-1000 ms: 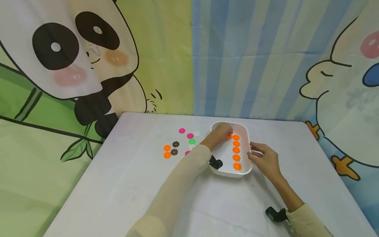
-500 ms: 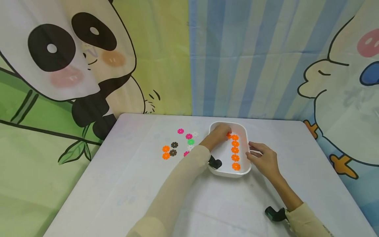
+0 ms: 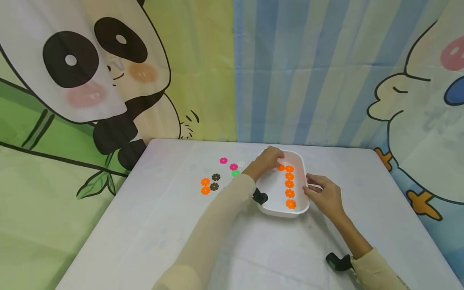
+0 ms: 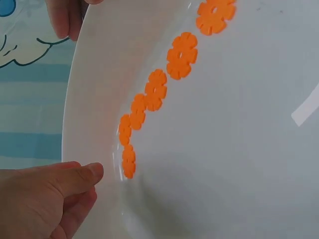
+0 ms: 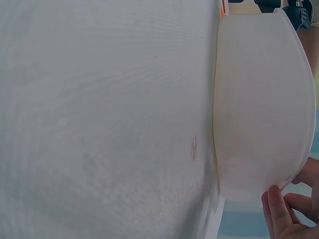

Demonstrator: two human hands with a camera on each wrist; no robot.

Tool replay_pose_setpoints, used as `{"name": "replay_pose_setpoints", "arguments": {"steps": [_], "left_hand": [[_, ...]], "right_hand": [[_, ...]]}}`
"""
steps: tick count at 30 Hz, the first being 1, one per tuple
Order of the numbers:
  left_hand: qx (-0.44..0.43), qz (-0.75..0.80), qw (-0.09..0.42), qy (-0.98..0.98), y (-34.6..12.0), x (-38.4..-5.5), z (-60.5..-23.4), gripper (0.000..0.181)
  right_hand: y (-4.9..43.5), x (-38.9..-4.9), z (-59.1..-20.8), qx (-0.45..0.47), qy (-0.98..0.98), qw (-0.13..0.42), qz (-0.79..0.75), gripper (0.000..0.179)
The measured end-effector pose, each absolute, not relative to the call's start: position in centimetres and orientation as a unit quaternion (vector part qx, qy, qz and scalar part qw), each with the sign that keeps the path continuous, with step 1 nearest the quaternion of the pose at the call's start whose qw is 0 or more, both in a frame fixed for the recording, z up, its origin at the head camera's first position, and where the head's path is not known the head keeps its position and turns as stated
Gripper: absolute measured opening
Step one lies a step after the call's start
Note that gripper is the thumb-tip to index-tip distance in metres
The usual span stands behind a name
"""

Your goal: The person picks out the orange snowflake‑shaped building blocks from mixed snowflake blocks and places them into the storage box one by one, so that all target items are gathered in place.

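A white rectangular tray (image 3: 266, 179) stands on the table. Inside it, orange flower-shaped plastic discs (image 3: 289, 184) form a line along the right wall. One more orange disc (image 3: 280, 167) lies to the left of the line's far end. My left hand (image 3: 267, 159) hovers over the far left part of the tray, close to that disc. In the left wrist view, the left hand's thumb (image 4: 84, 178) and fingers are bent close together, with nothing visible between them. My right hand (image 3: 326, 196) pinches the tray's right rim, fingertips (image 5: 273, 196) against the outer wall.
Left of the tray lie loose flower discs: two orange (image 3: 205, 186), two dark brown (image 3: 215, 181), pink (image 3: 228, 163), white and green (image 3: 235, 173). My left sleeve (image 3: 214, 225) crosses the table beside them. A printed cloth (image 3: 290, 72) hangs behind the table.
My left hand has risen slightly and drawn back from the orange disc at the far end, which now shows more fully. The right hand stays at the rim.
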State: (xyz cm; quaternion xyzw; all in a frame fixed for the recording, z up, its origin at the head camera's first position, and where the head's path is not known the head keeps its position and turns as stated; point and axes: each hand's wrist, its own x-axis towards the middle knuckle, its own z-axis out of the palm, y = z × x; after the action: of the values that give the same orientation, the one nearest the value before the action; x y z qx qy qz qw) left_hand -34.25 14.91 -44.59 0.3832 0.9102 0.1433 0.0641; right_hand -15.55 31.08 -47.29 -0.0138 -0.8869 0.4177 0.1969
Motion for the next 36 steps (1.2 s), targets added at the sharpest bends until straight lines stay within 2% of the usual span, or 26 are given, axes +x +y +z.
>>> {"name": "replay_pose_setpoints", "arguments": {"steps": [16,23,32,36], "left_hand": [[0.417,0.212,0.006,0.884,7.4,-35.5,-42.9,0.029],[0.392,0.221,0.043,0.892,3.6,-35.4,-43.1,0.033],[0.416,0.239,0.066,0.875,0.7,-34.0,-43.9,0.034],[0.417,0.233,0.094,0.873,-0.1,-33.1,-44.7,0.034]], "right_hand": [[31.3,-15.5,-47.5,0.0,-0.887,0.211,0.41,0.046],[31.2,-15.6,-47.5,-0.007,-0.893,0.199,0.404,0.046],[31.2,-15.4,-47.3,-0.006,-0.885,0.207,0.416,0.046],[31.1,-15.4,-47.2,0.004,-0.882,0.209,0.423,0.045]]}}
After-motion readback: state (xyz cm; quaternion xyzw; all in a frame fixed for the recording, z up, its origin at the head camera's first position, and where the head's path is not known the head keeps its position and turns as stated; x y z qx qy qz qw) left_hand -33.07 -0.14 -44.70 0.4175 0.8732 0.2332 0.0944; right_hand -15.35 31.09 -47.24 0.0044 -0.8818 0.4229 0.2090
